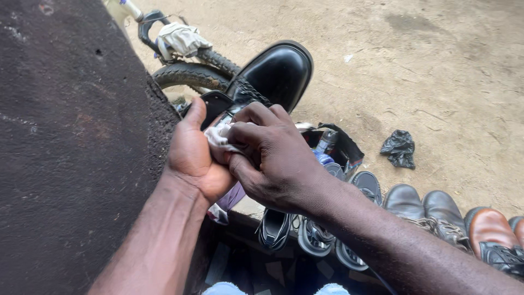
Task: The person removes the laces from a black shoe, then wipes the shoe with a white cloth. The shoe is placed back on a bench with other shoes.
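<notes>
A: Head view, looking down. Left hand [192, 158] is palm-up, thumb raised, fingers curled under a black boot [273, 74] at its heel end. Boot is held off the ground, toe pointing away, glossy toe cap up top.

B: Right hand?

A: Right hand [267, 158] is closed, fingers pinched on a white cloth [219, 137]. Cloth is bunched between both hands, pressed against the boot's rear part near the laces. Hands are touching each other.

B: Left hand actually gripping?

A: Looks clamped on the boot, but its fingers are hidden behind boot and cloth. Thumb is free, sticking up.

B: Surroundings?

A: Sandy ground [436, 71]. Dark rough wall [71, 136] fills the left side. Bicycle tyre [191, 74] just behind the boot, a pale rag [183, 38] draped over the handlebar above it. Below the hands, a row of shoes: dark sneakers [316, 237], a pair of grey-brown boots [426, 210], a brown shoe [491, 229] at far right. Open black bag [344, 147] with a bottle inside, just right of the hands. Crumpled black plastic [398, 147] on the sand, apart from the rest.
</notes>
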